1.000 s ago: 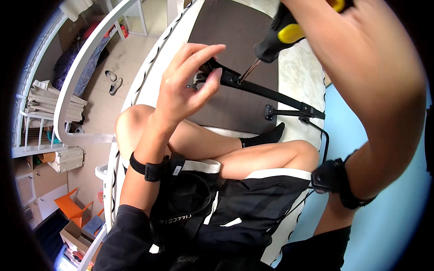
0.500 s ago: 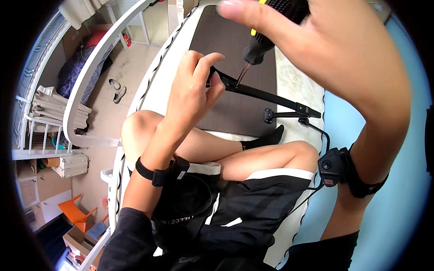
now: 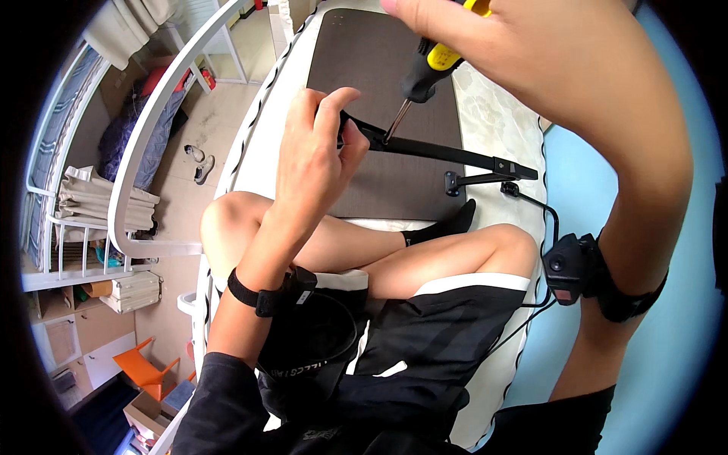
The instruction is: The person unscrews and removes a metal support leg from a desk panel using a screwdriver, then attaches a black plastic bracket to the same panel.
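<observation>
My right hand [image 3: 546, 61] is closed around the black and yellow handle of a screwdriver [image 3: 422, 83], high over the board. Its metal shaft slants down, and the tip meets a long black bar [image 3: 447, 153] near the bar's left end. At that end the bar is gripped by my left hand [image 3: 315, 148], with curled fingers and thumb; they partly hide it. Beneath lies a dark brown board [image 3: 364, 53]. A short black strut with a bracket [image 3: 453, 183] sits under the bar's right part. The screw itself is too small to make out.
My crossed legs [image 3: 364, 250] are close to the board's near edge on a pale mattress [image 3: 500, 114]. A white bed rail [image 3: 121, 197] curves along the left, with the floor and shoes [image 3: 202, 168] far below. A blue wall [image 3: 591, 197] borders the right.
The screwdriver handle has turned, showing more yellow. My right hand and forearm have shifted slightly right. My left hand keeps its hold on the bar; the whole view has moved a little.
</observation>
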The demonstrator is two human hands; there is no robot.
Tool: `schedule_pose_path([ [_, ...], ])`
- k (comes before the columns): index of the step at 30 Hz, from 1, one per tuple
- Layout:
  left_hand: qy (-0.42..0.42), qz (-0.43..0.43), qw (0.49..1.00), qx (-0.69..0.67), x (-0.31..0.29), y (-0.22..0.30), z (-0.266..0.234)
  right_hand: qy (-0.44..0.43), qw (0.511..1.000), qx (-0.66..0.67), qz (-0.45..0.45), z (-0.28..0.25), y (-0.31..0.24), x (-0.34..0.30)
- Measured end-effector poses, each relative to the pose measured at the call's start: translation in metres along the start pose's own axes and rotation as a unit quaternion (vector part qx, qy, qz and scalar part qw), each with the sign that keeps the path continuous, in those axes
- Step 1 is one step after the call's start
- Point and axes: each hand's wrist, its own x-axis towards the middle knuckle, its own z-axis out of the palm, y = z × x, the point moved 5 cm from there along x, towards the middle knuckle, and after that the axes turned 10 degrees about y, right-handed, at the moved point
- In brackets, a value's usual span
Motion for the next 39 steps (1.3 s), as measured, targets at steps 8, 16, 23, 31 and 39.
schedule_pose_path([
  [8,-0.016,0.003,0.998,0.055,-0.005,-0.001,-0.003,0.023,0.999,0.022,-0.006,0.006,0.001,-0.005],
  [16,-0.032,-0.015,0.999,0.041,-0.008,0.005,0.011,0.039,0.999,0.001,-0.002,0.006,-0.004,-0.008],
  [23,-0.028,-0.037,0.998,0.036,-0.014,-0.008,0.009,0.055,0.998,0.003,-0.02,0.009,-0.012,0.006],
  [31,-0.038,-0.052,0.998,0.023,-0.011,-0.001,0.012,0.057,0.998,-0.021,0.0,-0.015,-0.026,-0.005],
  [39,-0.019,0.003,0.996,0.082,0.0,0.011,0.004,0.095,0.991,-0.043,0.089,-0.015,-0.029,0.008],
])
